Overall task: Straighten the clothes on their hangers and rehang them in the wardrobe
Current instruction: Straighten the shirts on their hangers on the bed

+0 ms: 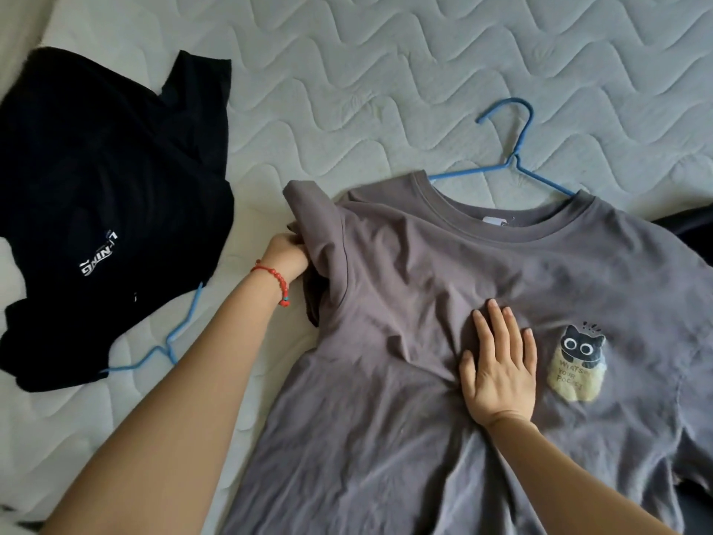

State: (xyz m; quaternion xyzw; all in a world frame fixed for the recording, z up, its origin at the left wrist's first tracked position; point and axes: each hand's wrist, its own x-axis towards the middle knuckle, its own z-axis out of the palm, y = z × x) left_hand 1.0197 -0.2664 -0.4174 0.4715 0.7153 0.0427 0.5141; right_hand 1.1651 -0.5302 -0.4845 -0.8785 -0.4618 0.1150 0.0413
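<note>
A grey T-shirt [416,438] with a cat print lies front-up on the quilted mattress [386,71]. A blue wire hanger [515,160] sticks out of its neck, the hook pointing away from me. My left hand [285,252], with a red bead bracelet on the wrist, is shut on the shirt's left sleeve, which is bunched and lifted. My right hand [499,372] lies flat on the chest of the shirt, fingers spread, just left of the cat print.
A black T-shirt [108,195] with a white logo lies crumpled at the left, on a second blue hanger [169,341] whose hook pokes out below it. Dark fabric [690,225] shows at the right edge.
</note>
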